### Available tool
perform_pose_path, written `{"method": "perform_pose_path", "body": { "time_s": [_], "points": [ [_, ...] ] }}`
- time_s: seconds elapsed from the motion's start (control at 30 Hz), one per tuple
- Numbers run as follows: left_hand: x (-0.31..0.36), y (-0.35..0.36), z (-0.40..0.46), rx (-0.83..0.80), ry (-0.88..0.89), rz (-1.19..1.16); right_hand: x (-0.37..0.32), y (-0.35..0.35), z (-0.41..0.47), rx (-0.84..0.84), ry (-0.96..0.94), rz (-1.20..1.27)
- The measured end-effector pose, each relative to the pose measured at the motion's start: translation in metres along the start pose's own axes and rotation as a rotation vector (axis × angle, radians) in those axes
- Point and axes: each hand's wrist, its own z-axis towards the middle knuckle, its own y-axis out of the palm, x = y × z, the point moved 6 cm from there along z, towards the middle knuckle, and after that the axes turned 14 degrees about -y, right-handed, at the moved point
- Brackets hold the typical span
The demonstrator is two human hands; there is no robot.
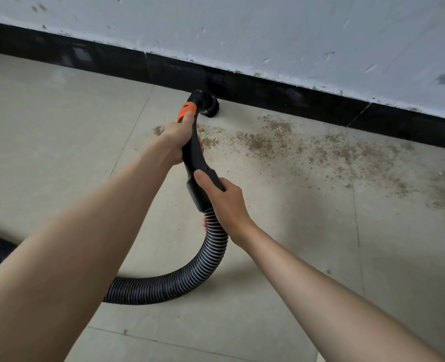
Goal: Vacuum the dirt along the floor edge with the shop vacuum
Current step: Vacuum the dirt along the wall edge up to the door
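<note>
Both hands grip vacuum handle, nozzle against baseboard, dirt rightward

A: You're looking at a black nozzle with an orange collar behind it, and the handle tube is showing plain black.

B: And the hose you're seeing?

A: It's showing dark grey, ribbed in fine rings catching pale highlights. The dirt is lying as brown speckles over beige floor tiles with thin grey joints.

B: The wall?

A: It's looking pale grey-white, flecked with scuffs, above a glossy black skirting.
</note>
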Motion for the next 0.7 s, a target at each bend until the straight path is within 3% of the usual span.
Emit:
{"method": "perform_pose_path", "body": {
  "time_s": [0.13, 0.47, 0.6, 0.7],
  "points": [
    [0.0, -0.014, -0.004, 0.012, 0.004, -0.027, -0.006, 0.011, -0.005, -0.01, 0.005, 0.029],
    [-0.016, -0.124, -0.033, 0.054, -0.068, -0.09, -0.019, 0.093, -0.039, -0.259, -0.06, -0.066],
    [-0.03, -0.181, -0.05, 0.166, -0.067, -0.184, -0.021, 0.125, -0.061, -0.425, -0.111, -0.159],
    [-0.052, -0.208, -0.054, 0.218, -0.083, -0.227, -0.014, 0.139, -0.076, -0.56, -0.015, -0.119]
  ]
}}
